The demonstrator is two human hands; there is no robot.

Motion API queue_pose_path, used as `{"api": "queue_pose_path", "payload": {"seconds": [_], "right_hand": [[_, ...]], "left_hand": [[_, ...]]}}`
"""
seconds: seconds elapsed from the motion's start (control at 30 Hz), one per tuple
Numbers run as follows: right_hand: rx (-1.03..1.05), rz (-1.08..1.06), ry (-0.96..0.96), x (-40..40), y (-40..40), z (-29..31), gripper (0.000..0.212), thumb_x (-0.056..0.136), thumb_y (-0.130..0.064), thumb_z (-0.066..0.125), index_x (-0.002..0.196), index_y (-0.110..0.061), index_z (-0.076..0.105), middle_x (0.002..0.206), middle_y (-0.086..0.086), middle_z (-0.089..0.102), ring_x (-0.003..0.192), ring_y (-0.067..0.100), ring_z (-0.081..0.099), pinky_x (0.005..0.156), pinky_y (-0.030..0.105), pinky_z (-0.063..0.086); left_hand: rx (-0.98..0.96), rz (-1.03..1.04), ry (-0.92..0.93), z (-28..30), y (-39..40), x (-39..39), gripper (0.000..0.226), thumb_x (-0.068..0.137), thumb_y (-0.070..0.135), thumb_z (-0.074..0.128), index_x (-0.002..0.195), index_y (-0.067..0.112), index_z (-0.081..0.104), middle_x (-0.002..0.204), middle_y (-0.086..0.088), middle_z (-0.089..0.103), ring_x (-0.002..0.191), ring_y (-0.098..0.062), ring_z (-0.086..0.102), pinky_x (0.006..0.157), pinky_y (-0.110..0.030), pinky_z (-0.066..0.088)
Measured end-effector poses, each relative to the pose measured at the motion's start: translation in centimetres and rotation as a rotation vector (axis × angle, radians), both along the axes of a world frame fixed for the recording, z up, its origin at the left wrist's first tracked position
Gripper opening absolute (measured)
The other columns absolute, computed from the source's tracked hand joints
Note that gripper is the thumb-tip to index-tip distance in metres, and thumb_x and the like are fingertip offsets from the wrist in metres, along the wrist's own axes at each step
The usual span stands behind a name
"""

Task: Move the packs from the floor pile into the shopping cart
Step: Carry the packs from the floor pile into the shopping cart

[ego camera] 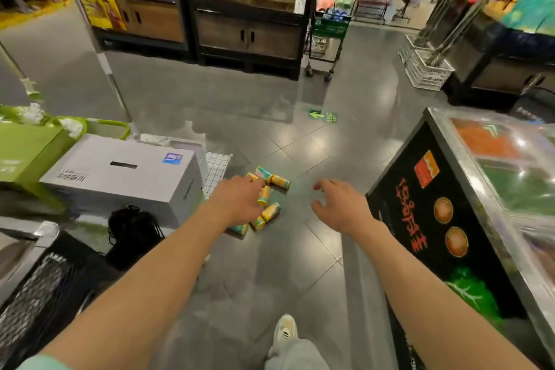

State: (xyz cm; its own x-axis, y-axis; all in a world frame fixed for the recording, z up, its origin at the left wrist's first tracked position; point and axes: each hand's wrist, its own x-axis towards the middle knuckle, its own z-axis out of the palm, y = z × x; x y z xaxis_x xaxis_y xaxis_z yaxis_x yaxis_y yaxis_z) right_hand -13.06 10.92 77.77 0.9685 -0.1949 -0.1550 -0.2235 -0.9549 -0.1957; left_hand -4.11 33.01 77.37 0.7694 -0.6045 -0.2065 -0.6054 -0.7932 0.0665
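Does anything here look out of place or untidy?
Yes. Several small yellow-and-teal packs lie scattered on the grey tiled floor, pointing different ways, beside a white cardboard box. Both hands reach toward them, holding nothing.

Bright, even store lighting falls from overhead, with soft pale reflections streaking the grey tiled floor in the middle distance. Strong glare washes the clear lid of the freezer at the right. Motion blur smears the far shelves and near edges, and straight lines bow outward from wide-angle distortion.
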Motion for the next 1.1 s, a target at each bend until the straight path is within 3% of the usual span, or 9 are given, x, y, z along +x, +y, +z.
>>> {"api": "queue_pose_path", "payload": {"seconds": [0.13,0.37,0.67,0.87,1.1], "right_hand": [[0.024,0.063,-0.001,6.5,-4.6,0.0,0.043,0.096,-0.039,0.051,0.137,-0.026,0.051,0.133,0.002,0.058,0.121,0.026,0.055,0.089,0.039,0.052],[0.001,0.142,-0.002,17.3,-11.1,0.4,0.043,0.097,-0.038,0.052,0.138,-0.024,0.050,0.133,0.006,0.056,0.122,0.030,0.052,0.088,0.040,0.049],[-0.007,0.204,-0.007,35.9,-17.3,-3.4,0.043,0.097,-0.039,0.053,0.137,-0.025,0.050,0.133,0.005,0.055,0.124,0.030,0.051,0.089,0.039,0.046],[-0.036,0.289,0.076,48.3,-19.1,-14.2,0.043,0.096,-0.038,0.053,0.137,-0.024,0.051,0.133,0.006,0.056,0.122,0.030,0.052,0.089,0.040,0.046],[0.005,0.415,0.219,57.1,-20.4,-35.4,0.043,0.094,-0.037,0.056,0.135,-0.024,0.053,0.132,0.008,0.057,0.124,0.032,0.052,0.091,0.041,0.046]], "left_hand": [[0.007,0.042,0.012,-0.3,-4.7,5.5,0.045,0.086,0.036,0.054,0.129,0.022,0.050,0.116,-0.005,0.062,0.111,-0.029,0.057,0.086,-0.039,0.047],[-0.024,0.084,-0.023,-0.9,-11.5,14.8,0.047,0.092,0.041,0.054,0.133,0.020,0.047,0.128,-0.009,0.058,0.119,-0.031,0.055,0.089,-0.039,0.046],[-0.021,0.158,0.008,-6.2,-16.1,31.6,0.051,0.093,0.040,0.054,0.140,0.022,0.046,0.131,-0.008,0.058,0.123,-0.029,0.055,0.094,-0.038,0.047],[-0.141,0.234,0.040,-16.2,-18.8,42.8,0.047,0.091,0.039,0.056,0.134,0.021,0.050,0.125,-0.009,0.061,0.118,-0.032,0.057,0.091,-0.039,0.049],[-0.032,0.360,0.192,-36.6,-18.6,48.1,0.051,0.092,0.040,0.057,0.138,0.021,0.048,0.126,-0.011,0.057,0.121,-0.033,0.054,0.091,-0.042,0.048]]}}
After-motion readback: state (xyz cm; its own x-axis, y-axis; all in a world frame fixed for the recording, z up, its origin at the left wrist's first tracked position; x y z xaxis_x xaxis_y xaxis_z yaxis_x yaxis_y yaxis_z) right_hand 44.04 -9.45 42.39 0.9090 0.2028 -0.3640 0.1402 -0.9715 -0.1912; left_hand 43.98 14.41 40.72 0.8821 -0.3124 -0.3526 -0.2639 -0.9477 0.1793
